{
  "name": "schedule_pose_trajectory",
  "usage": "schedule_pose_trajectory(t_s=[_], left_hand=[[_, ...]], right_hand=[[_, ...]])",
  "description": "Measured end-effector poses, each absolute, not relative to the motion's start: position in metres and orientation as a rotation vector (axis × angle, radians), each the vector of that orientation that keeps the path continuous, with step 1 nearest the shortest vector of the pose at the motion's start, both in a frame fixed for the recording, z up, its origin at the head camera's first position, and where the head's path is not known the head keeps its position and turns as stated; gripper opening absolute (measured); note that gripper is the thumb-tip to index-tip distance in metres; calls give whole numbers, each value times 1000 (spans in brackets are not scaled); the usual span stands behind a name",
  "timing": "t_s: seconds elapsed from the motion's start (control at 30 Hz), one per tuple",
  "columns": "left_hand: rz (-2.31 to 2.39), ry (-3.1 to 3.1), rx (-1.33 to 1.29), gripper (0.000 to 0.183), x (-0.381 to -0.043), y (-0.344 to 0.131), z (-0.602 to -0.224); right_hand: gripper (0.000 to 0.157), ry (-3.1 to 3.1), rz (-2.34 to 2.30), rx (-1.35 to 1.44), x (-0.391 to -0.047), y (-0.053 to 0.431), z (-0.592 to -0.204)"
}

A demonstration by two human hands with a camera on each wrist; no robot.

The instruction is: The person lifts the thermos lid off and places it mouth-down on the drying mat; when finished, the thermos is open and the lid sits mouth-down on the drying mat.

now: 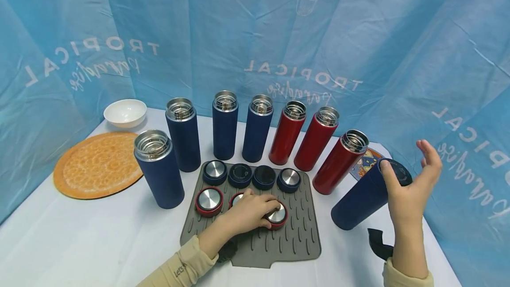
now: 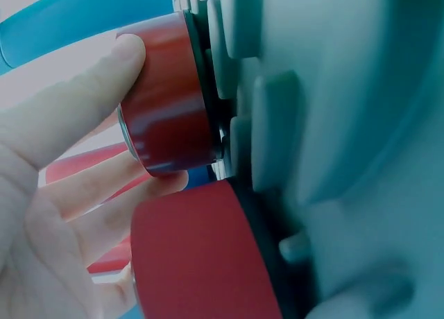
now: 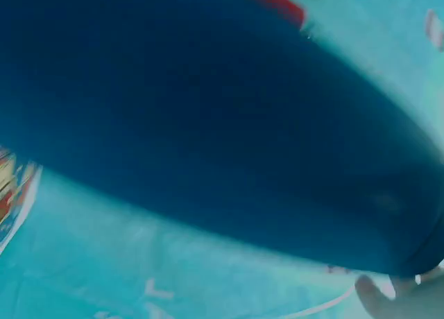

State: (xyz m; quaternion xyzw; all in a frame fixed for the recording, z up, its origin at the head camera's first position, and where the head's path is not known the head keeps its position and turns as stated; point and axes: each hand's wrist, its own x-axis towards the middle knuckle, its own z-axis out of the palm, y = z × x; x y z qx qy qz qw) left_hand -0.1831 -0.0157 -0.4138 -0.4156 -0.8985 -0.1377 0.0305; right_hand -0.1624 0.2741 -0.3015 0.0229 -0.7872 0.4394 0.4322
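My left hand (image 1: 249, 209) reaches over a grey ridged mat (image 1: 295, 238) and pinches a red lid with a silver top (image 1: 277, 217). In the left wrist view the thumb presses one side of that lid (image 2: 170, 97), with fingers on the other side. Another red lid (image 2: 201, 256) sits close by, partly under the hand in the head view; a third red lid (image 1: 209, 200) lies further left. My right hand (image 1: 412, 189) has its fingers spread beside a dark blue bottle (image 1: 360, 200) with its lid on. The thumb overlaps the bottle's top edge.
Several dark blue lids (image 1: 215, 172) line the mat's far edge. Behind them stand open red bottles (image 1: 287, 136) and open blue bottles (image 1: 226, 129). A white bowl (image 1: 125, 113) and round orange placemat (image 1: 97, 163) lie left. A patterned plate (image 1: 368, 163) is partly hidden at right.
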Motion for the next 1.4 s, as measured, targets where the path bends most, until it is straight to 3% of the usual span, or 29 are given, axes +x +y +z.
schedule_pose_trajectory(t_s=[0.17,0.3,0.47,0.77,1.17,1.4], left_hand=[[-418,-2772,-1280,45,-183,-15,-415],[-411,-2780,-1273,43,-182,-15,-413],[-393,-2792,-1257,44,-181,-15,-412],[-414,-2804,-1256,44,-181,-16,-411],[-625,-2860,-1306,58,-186,-26,-407],[-926,-2785,-1141,57,-199,-53,-383]], right_hand=[[87,-2058,1275,132,-164,296,-312],[98,-1848,1694,359,-169,308,-329],[101,-1868,2074,490,-177,331,-353],[80,-2522,1910,561,-185,359,-382],[87,-2378,1695,555,-178,324,-365],[88,-2466,1370,412,-171,272,-339]])
